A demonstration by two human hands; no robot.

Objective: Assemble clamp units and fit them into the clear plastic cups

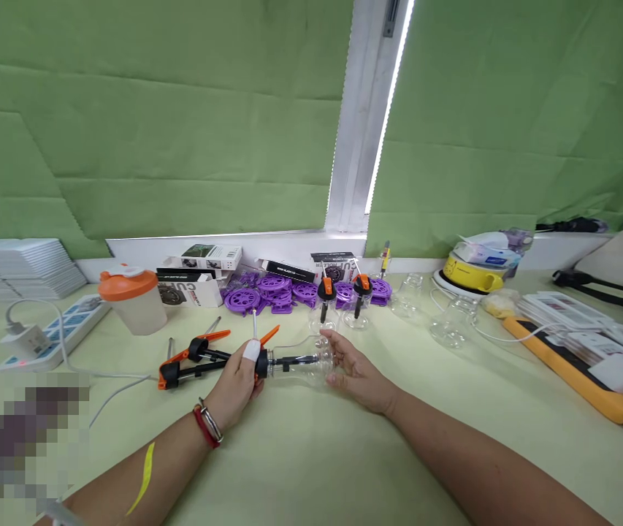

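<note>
Both hands grip one clear bottle (pixel 311 363), left hand (pixel 239 383) at its black-orange cap, right hand (pixel 358 374) around its body.

The clear glossy plastic bottle (pixel 311 363) lying on its side is see-through and shiny. Its black and orange pump head (pixel 261 363) looks like smooth plastic. The matt pale green tabletop (pixel 300 453) reads as cloth, or maybe a soft mat, hard to tell. The purple round plastic reels (pixel 278 291) have a dull sheen. The frosted plastic jar with the orange lid (pixel 131 298) looks semi-matt.
</note>
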